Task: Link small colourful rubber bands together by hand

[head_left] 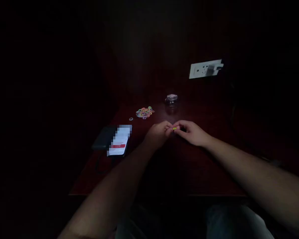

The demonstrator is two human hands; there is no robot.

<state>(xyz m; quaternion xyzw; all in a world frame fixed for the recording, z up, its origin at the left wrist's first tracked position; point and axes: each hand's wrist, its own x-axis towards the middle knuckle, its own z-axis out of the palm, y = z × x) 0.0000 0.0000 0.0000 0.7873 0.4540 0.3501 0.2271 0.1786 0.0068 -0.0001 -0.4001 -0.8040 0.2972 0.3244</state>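
Dead centre of the frame, just right of the middle, a small bright yellow piece with dark marks [174, 128] sits between two bare hands! The right hand [193, 132] has thumb and forefinger clamped on it, one tip above, one below. In from the left comes the left hand [158, 133], fingers bunched together right at the piece's left end; whether they grip it too, I cannot tell. Both hands are over a dark red, glossy counter [179, 172].

Up and left of them, a loose heap of thin pastel rings [145, 113] in pink, green, yellow and purple, and just beside it a single pale blue ring [131, 119] lying alone. Above the hands, a round clear jar with a pale top [172, 97]!

Over to the left of centre, a lit smartphone [119, 146] shows a red bar, its left edge against a flat black slab [104, 137], with a dark cable [97, 166] looping below. Upper right: a white wall socket panel [194, 71] carrying a plug [210, 69].
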